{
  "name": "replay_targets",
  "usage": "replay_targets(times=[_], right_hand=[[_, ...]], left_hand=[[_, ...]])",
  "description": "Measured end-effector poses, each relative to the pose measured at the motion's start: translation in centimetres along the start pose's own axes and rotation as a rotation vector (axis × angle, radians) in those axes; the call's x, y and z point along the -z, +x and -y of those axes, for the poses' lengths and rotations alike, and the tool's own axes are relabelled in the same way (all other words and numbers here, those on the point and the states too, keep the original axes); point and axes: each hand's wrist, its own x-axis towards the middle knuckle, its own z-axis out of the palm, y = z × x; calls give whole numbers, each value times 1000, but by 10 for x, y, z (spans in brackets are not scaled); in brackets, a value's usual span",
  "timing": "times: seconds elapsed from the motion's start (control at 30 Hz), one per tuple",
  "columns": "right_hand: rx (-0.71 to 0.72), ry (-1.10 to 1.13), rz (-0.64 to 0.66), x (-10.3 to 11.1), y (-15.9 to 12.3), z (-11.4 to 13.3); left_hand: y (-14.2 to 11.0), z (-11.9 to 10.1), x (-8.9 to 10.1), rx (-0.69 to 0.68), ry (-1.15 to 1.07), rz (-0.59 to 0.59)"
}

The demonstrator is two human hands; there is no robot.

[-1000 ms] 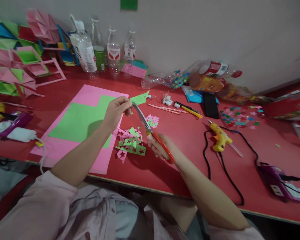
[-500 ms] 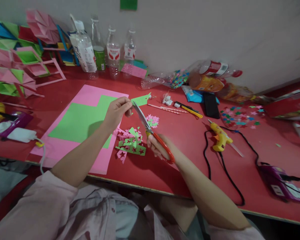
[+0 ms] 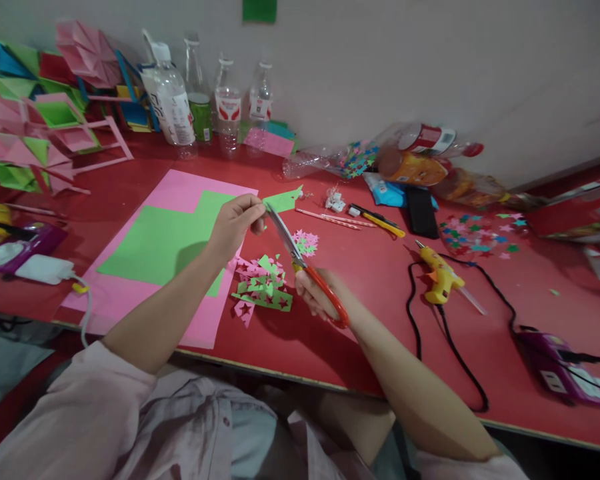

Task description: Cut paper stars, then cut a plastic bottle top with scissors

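Note:
My left hand (image 3: 239, 221) is closed in a pinch at the scissors' tips, on a piece of green paper (image 3: 284, 199) that reaches out to the right of the fingers. How much of the paper lies under the fingers is hidden. Red-handled scissors (image 3: 325, 293) are gripped in my right hand (image 3: 313, 293), with the blades pointing up and left and nearly together. Below the blades lies a pile of pink and green paper scraps (image 3: 263, 287) with star-shaped holes. Just right of the blades sits a small heap of pink and green paper stars (image 3: 306, 243).
Green sheets (image 3: 150, 247) rest on a large pink sheet (image 3: 205, 327) at left. A yellow glue gun (image 3: 443, 273) with its black cord lies at right, near a black phone (image 3: 421, 212). Plastic bottles (image 3: 229, 107) stand along the wall; folded paper crafts (image 3: 55, 127) fill the far left.
Both hands and the scissors stay almost in place. The view has shifted very slightly; nothing else visibly differs.

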Motion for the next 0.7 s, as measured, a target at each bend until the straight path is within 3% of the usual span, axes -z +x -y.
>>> replay_targets(times=[0.47,0.7], right_hand=[[8,-2,1,0,-2,4],[-20,6,8,0,-2,6]], left_hand=[[0,-1,2,30,2,2],[1,-1,4,4,16,-66]])
